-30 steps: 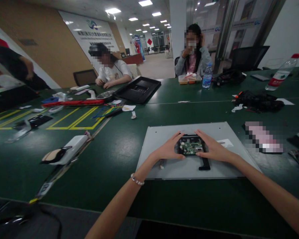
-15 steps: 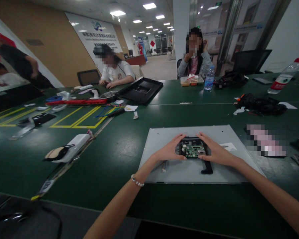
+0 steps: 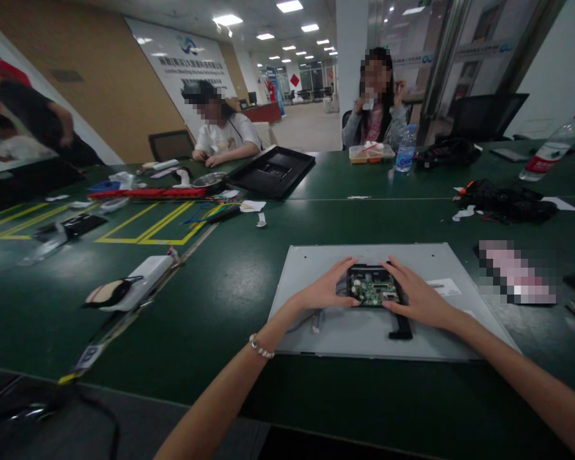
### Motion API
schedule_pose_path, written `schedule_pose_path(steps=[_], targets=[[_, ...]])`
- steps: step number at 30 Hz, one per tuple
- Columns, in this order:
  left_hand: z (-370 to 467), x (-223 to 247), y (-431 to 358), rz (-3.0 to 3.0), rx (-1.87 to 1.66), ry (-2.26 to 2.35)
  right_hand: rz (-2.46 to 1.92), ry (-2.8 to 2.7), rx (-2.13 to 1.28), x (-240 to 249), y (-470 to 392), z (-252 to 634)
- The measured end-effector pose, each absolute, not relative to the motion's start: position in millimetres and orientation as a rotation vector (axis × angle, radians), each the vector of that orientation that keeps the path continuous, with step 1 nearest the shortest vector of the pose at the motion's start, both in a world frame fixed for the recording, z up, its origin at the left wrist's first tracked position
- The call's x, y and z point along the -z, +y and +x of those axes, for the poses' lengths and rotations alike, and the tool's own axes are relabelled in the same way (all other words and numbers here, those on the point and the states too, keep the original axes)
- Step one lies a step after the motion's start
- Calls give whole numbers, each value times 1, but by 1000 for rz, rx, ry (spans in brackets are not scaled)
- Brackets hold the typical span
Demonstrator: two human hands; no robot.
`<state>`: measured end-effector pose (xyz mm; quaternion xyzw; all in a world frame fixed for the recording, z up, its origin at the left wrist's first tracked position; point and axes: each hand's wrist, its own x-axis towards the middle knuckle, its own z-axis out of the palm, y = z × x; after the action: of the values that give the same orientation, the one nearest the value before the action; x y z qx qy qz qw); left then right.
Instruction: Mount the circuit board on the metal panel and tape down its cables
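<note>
A green circuit board in a black frame point(image 3: 372, 287) lies on a pale grey flat panel point(image 3: 316, 338), held from both sides. My left hand point(image 3: 328, 286) is closed on its left edge, thumb at the near corner and fingers at the far one. On the right edge, my right hand point(image 3: 416, 294) grips it the same way. A black arm-like bracket point(image 3: 401, 327) juts toward me below the right thumb. By my left wrist a grey cable with a pale plug point(image 3: 317, 321) rests on the panel. A white label point(image 3: 444, 287) shows right of my right hand.
On the green table point(image 3: 211, 332) a white power strip point(image 3: 148, 281) lies left, its cord running toward me. A blurred pink object point(image 3: 515, 273) is to the right. Farther off are a black screen frame point(image 3: 273, 171), a black bundle point(image 3: 503, 201), bottles point(image 3: 405, 150) and two seated people.
My view has shifted slightly. Both hands keep hold of the framed circuit board, which stays in nearly the same place on the panel; the right index finger has moved a little.
</note>
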<state>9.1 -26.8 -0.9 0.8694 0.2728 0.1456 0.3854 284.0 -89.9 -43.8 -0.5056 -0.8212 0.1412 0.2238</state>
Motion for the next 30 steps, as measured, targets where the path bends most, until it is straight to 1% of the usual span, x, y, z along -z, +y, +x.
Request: schedule_pose_path(steps=[3, 5, 8, 11, 13, 15, 19, 21, 30], targets=[[2, 6, -15, 2233, -397, 743, -1400, -2268, -384, 44, -90, 284], [-11, 7, 7, 2269, -493, 875, -1408, -2268, -385, 44, -90, 284], [-44, 3, 56, 2312, -799, 1343, -1427, -2270, -399, 43, -90, 283], [-88, -4, 105, 2228, -1005, 1896, -1430, -2268, -413, 41, -90, 283], [-115, -6, 128, 2155, -1054, 2103, -1426, -2269, -419, 40, -90, 282], [-135, -6, 144, 2052, -1018, 2246, -1429, -2271, -425, 39, -90, 282], [-153, 0, 165, 1876, -834, 2371, -1445, -2279, -426, 39, -88, 281], [-155, 3, 172, 1839, -799, 2389, -1444, -2284, -414, 39, -88, 280], [-156, 18, 190, 1756, -913, 2474, -1432, -2302, -376, 40, -83, 278]])
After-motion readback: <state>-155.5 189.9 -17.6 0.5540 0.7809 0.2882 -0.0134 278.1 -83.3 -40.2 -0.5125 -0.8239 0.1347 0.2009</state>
